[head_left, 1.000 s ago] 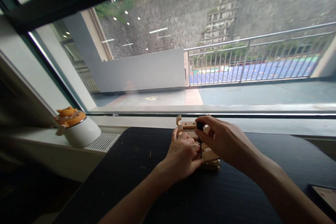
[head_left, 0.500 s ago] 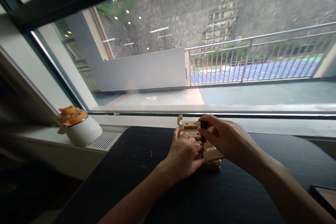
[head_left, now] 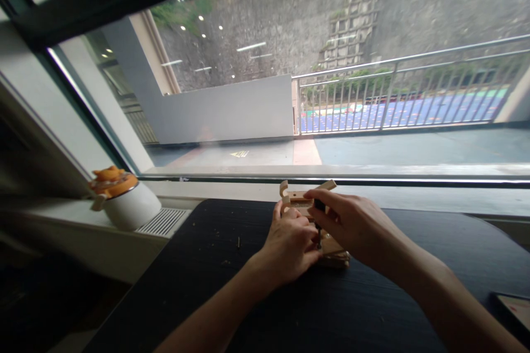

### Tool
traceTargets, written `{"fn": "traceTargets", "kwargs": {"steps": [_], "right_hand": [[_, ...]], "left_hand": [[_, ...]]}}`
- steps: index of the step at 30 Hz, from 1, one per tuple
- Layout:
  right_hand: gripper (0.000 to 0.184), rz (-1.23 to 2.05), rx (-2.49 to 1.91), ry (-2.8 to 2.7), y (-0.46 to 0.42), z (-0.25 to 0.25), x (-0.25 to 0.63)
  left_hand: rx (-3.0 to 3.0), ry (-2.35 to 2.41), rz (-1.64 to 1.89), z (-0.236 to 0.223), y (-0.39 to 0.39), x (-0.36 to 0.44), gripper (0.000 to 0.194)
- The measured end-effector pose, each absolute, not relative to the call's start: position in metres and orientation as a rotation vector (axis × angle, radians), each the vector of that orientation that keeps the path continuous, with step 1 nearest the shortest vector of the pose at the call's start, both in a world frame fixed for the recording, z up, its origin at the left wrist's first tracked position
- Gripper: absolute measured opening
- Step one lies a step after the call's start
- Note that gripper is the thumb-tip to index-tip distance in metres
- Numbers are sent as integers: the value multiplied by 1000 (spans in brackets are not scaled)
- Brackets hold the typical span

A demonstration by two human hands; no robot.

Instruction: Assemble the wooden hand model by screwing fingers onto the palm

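Observation:
A small wooden assembly with slats and a curved hook-like end piece lies on the black table, partly covered by my hands. My left hand is closed around its left side, pressing it down, with fingertips near the screwdriver's tip. In my right hand is a screwdriver with a dark handle, held upright between thumb and fingers. Its shaft points down at the wood beside my left fingers; the exact contact point is too small to make out.
A single screw stands on the black table left of my hands, among small crumbs. On the windowsill sits a white pot with an orange cat-shaped lid, beside a vent grille. A dark-framed flat object lies at the right edge.
My right hand has turned and dropped slightly with the screwdriver, uncovering the far right end of a wooden slat. My left hand stays in place.

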State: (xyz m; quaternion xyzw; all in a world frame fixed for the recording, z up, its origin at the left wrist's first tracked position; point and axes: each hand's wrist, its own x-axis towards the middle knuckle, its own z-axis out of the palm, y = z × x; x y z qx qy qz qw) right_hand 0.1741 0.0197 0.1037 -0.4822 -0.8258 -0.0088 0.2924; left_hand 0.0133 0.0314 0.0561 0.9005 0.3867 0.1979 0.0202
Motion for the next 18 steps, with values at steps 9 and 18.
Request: {"fn": "traceTargets", "kwargs": {"steps": [9,18], "right_hand": [[22,-234,-1403,-2115,26,98,173],[35,-201,-1301,-2185,16,104,167]], "left_hand": [[2814,1217,608,57,31,13,17],[2788,1208,594,55,31,14,10]]}}
